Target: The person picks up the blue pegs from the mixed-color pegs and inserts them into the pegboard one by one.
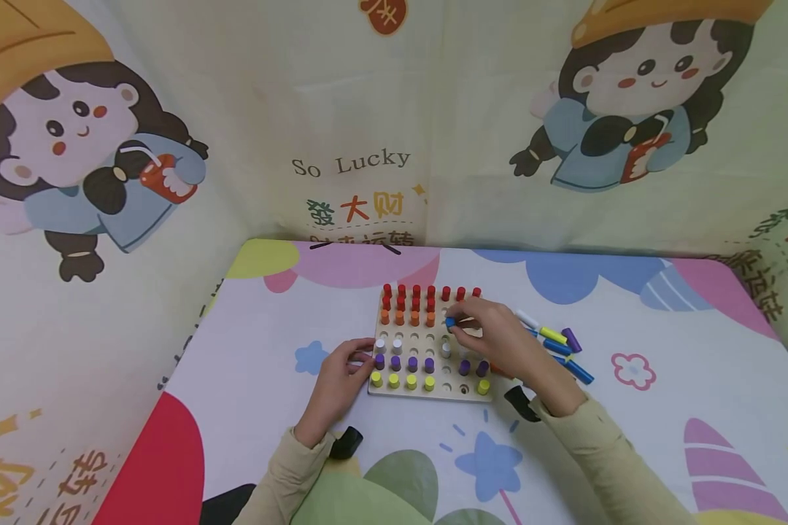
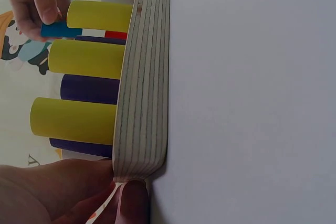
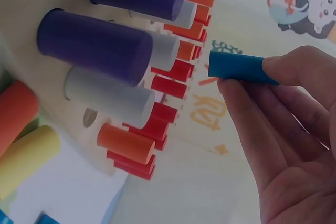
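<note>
A wooden pegboard (image 1: 407, 391) lies flat, with rows of round pegs standing in its holes. My left hand (image 1: 338, 379) holds the board at its left edge, thumb and finger at the corner in the left wrist view. Between the thumb and fingertips of my right hand (image 1: 502, 339) is a blue peg (image 3: 236, 67), held above the board's middle rows. Red pegs (image 1: 416, 292) fill the far rows, with orange pegs (image 1: 399, 318) in front of them. Nearer stand white pegs (image 1: 397, 346), purple pegs (image 1: 412, 364) and yellow pegs (image 1: 411, 381). Several holes between them are bare.
Right of the board, loose blue pegs (image 1: 579, 370), a yellow peg (image 1: 553, 335), a purple peg (image 1: 571, 340) and a white peg (image 1: 527, 319) lie on the patterned tablecloth (image 1: 689, 364). An orange peg (image 3: 16, 111) lies close beside the board. A printed curtain (image 1: 473, 146) hangs behind.
</note>
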Tool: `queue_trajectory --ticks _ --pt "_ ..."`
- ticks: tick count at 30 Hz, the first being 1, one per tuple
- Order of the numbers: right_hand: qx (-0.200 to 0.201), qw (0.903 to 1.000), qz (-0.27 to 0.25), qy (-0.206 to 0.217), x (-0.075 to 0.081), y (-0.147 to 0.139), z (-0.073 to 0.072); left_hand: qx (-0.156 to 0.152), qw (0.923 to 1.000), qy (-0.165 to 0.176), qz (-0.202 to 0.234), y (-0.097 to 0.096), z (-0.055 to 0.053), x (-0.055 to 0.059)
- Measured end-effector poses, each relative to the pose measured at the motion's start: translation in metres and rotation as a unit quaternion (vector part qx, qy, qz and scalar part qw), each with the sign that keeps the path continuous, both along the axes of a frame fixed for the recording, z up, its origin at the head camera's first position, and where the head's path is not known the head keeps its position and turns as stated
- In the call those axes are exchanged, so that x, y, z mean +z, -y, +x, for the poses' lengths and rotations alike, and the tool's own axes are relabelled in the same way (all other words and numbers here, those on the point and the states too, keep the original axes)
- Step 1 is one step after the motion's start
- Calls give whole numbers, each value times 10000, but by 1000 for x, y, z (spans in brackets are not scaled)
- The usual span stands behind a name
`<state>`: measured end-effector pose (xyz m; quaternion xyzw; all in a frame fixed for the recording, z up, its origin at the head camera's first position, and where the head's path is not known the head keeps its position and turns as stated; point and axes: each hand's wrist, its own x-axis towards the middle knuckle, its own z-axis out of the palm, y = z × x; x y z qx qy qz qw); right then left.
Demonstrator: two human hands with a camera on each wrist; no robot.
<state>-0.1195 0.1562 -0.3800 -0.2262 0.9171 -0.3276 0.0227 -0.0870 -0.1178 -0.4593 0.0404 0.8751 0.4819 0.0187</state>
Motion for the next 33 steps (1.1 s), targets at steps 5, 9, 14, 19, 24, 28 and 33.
queue_trajectory --ticks 5,9,14,19,24,28,33 --pt "160 9997 -104 139 2 5 -3 25 10000 76 -5 0 0 0" --pt "287 9991 -209 214 4 9 -5 21 10000 79 10 0 0 0" --pt "363 9986 -200 322 6 14 -8 6 10000 78 36 0 0 0" --pt "443 9982 -205 344 5 19 -13 -4 10000 76 59 0 0 1" --pt "542 9981 -137 253 6 23 -16 -18 9999 75 89 1 0 1" --pt "626 9978 -10 214 6 27 -18 -22 9999 86 88 1 0 0" --pt "701 9972 54 244 7 32 -21 5 9999 109 69 1 0 1"
